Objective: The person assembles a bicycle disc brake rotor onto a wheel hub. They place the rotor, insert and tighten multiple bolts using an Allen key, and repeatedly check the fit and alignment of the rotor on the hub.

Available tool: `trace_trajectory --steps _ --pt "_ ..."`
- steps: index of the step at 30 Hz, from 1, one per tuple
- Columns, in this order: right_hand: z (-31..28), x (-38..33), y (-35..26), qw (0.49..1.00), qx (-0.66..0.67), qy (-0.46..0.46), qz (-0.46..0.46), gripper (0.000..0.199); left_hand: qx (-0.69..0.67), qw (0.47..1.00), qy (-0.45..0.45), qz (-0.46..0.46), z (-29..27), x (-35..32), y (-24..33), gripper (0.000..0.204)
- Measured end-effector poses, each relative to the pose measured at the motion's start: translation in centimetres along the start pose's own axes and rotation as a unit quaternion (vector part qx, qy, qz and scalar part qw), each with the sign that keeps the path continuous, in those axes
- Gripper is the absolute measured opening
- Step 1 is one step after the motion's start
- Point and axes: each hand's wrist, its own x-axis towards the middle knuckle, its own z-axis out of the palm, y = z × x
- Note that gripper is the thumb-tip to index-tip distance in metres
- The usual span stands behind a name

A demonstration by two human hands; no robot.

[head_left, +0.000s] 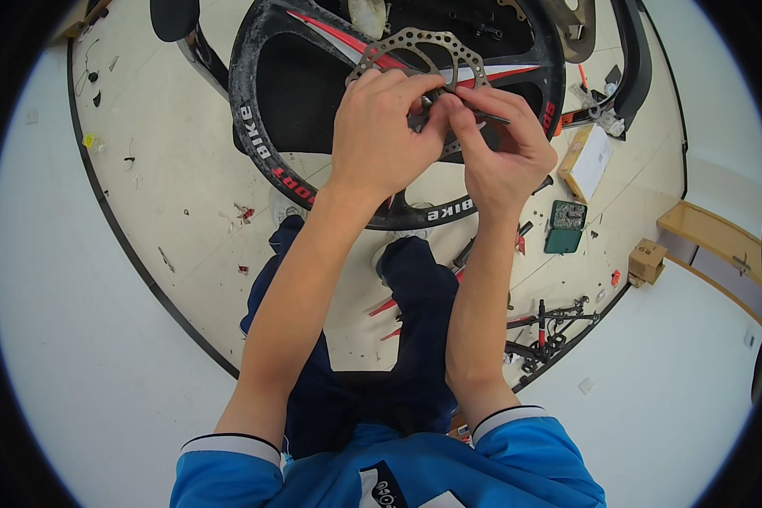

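Observation:
A black bicycle wheel [261,151] with broad red-and-white spokes lies flat in front of me. At its middle is a perforated metal brake disc [416,36]. My left hand [383,127] is over the near left side of the disc, thumb and forefinger closed at the hub; whatever they pinch is hidden. Beside it, my right hand [504,152] is closed with its fingertips on a thin dark rod-shaped tool [493,117], whose exact kind I cannot make out. Both sets of fingertips nearly meet above the hub.
Under the wheel is a black chair seat [292,97], with armrests [175,19] at either side. On the floor to the right are a green tool case [565,227], a white-topped box [586,161], a cardboard box [646,260] and bicycle parts [546,334]. Small scraps litter the left floor.

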Motion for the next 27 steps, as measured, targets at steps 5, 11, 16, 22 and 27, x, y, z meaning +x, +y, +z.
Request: trace_trajectory --steps 5,11,16,22,27 --pt "-0.2 -0.1 0.2 1.0 -0.017 -0.024 -0.009 0.024 -0.021 1.0 0.016 0.012 -0.2 0.1 0.3 0.026" --pt "-0.6 0.1 -0.1 0.995 -0.053 -0.075 -0.038 0.025 -0.055 0.997 0.04 -0.021 0.6 -0.2 0.0 0.018" --pt "0.1 0.1 -0.8 0.998 -0.034 -0.036 0.035 0.028 -0.047 0.996 0.071 -0.029 0.9 -0.4 0.3 0.019" --pt "0.1 -0.4 -0.1 0.999 0.032 0.0 0.041 0.022 -0.06 0.994 0.068 -0.061 1.3 -0.5 0.4 0.02" --pt "-0.2 0.0 0.1 1.0 -0.007 -0.025 -0.007 0.024 -0.042 0.995 0.072 -0.049 1.0 -0.2 0.8 0.019"
